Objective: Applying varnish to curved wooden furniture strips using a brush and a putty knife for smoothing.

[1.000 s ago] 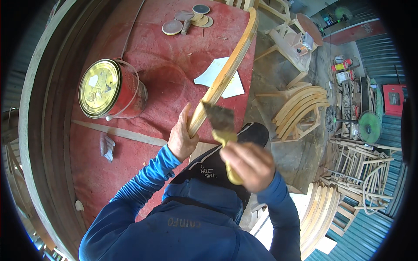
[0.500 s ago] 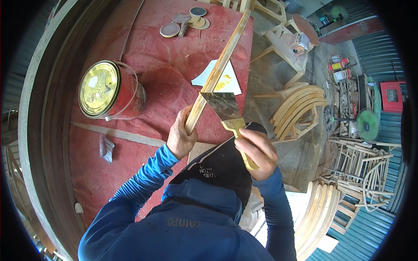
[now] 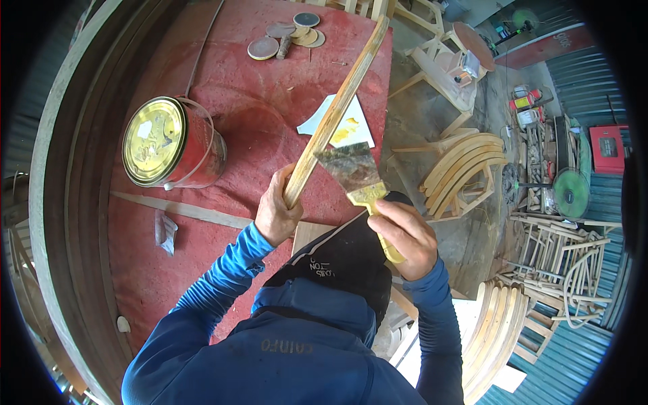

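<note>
The left hand [image 3: 275, 210] is gripping the lower end of a long curved wood strip [image 3: 335, 111], fingers wrapped fully round it. The strip's long axis is running diagonally, from the hand up & to the right; its far end is pointing toward the top edge of the red desk [image 3: 270, 101], near the desk's right border. It's lying over the desk, slightly bowed, pale yellowish wood.

The right hand [image 3: 403, 236] is closed tight on the yellow handle of a wide flat brush [image 3: 354, 177]. The bristles are pointing up-left & sitting just beside the strip, about at its lower third; can't tell if they're actually touching the wood.

Other stuff on the desk: a round red can [image 3: 174, 143] w/ a gold-coloured lid is standing left of the strip, lid on. A white sheet w/ a yellow smear [image 3: 345, 125] is lying under the strip's middle. Round sanding discs [image 3: 287, 35], brownish & grey, are piled at the desk's far end. A small crumpled clear wrapper [image 3: 165, 231] is lying on the near left part.

Off to the right: a red box [image 3: 609, 148] against the blue corrugated wall, a green round disc [image 3: 570, 194] by it, & bent wooden chair parts [image 3: 466, 165] stacked on the floor.
</note>
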Demonstrator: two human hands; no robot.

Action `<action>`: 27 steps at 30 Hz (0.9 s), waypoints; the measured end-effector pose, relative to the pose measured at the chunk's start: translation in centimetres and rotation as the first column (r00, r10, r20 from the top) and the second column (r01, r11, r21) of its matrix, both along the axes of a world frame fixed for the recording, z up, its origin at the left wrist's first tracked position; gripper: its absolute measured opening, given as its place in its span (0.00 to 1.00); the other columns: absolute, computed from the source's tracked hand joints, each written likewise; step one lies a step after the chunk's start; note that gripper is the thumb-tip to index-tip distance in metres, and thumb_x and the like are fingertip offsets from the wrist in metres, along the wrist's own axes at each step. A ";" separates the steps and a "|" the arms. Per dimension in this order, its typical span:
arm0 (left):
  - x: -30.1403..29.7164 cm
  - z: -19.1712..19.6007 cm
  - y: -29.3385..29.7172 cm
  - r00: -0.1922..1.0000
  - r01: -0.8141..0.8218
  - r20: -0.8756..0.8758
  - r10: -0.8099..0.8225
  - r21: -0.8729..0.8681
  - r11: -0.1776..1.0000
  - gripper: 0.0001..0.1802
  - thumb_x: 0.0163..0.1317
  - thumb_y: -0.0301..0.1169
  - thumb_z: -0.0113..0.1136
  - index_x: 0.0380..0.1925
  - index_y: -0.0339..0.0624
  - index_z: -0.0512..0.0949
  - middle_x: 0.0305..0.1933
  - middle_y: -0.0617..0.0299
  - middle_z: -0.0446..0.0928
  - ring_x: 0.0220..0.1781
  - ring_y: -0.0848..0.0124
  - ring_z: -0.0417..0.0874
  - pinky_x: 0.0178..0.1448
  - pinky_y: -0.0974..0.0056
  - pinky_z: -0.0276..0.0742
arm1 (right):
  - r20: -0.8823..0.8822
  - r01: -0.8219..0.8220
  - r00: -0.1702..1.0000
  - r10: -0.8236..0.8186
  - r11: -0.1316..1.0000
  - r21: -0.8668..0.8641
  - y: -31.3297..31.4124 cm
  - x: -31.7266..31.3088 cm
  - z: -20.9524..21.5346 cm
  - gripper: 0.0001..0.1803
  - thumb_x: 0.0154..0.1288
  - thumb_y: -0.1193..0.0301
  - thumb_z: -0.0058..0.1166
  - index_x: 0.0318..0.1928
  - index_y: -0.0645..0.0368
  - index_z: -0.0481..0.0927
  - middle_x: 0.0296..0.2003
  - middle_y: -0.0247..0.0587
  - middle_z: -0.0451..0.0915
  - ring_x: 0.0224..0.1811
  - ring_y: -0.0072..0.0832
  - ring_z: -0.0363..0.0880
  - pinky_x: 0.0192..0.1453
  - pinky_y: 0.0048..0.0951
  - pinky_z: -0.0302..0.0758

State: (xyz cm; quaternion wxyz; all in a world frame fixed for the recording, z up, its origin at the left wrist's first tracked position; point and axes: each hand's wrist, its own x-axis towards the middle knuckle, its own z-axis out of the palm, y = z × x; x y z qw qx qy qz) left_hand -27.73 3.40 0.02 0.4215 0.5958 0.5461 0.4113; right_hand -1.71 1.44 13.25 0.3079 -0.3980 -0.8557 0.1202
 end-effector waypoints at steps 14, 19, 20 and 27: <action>0.4 0.2 -0.1 0.999 0.004 -0.051 -0.003 0.016 1.000 0.39 0.51 0.15 0.55 0.68 0.39 0.65 0.50 0.39 0.78 0.51 0.44 0.83 0.57 0.54 0.79 | 0.063 0.013 0.998 -0.013 1.000 0.004 -1.1 -0.8 0.3 0.19 0.58 0.77 0.61 0.52 0.62 0.86 0.55 0.50 0.81 0.53 0.44 0.84 0.54 0.38 0.85; 0.7 -0.1 -0.1 1.000 0.010 -0.008 -0.010 0.053 0.999 0.38 0.51 0.15 0.55 0.68 0.39 0.65 0.51 0.38 0.78 0.53 0.43 0.83 0.58 0.53 0.78 | 0.137 -0.039 0.990 0.045 0.998 -0.046 -2.0 -1.3 -0.4 0.19 0.59 0.77 0.60 0.52 0.64 0.85 0.55 0.51 0.81 0.53 0.45 0.83 0.55 0.38 0.84; 0.6 -0.3 0.0 1.000 0.008 -0.008 -0.007 0.053 0.999 0.38 0.51 0.15 0.55 0.68 0.39 0.65 0.51 0.38 0.78 0.53 0.43 0.83 0.58 0.53 0.78 | 0.127 -0.038 0.991 0.046 0.997 -0.064 -2.4 -1.2 -0.4 0.19 0.58 0.77 0.60 0.52 0.64 0.85 0.55 0.51 0.81 0.53 0.46 0.83 0.55 0.39 0.84; 0.7 0.0 -0.3 0.999 -0.002 -0.035 0.003 0.022 1.000 0.39 0.51 0.15 0.55 0.68 0.39 0.65 0.52 0.38 0.78 0.54 0.43 0.83 0.59 0.53 0.78 | 0.082 -0.001 0.997 0.003 1.000 -0.025 -1.9 -1.5 0.5 0.21 0.56 0.78 0.61 0.53 0.63 0.85 0.56 0.52 0.81 0.51 0.46 0.84 0.54 0.39 0.84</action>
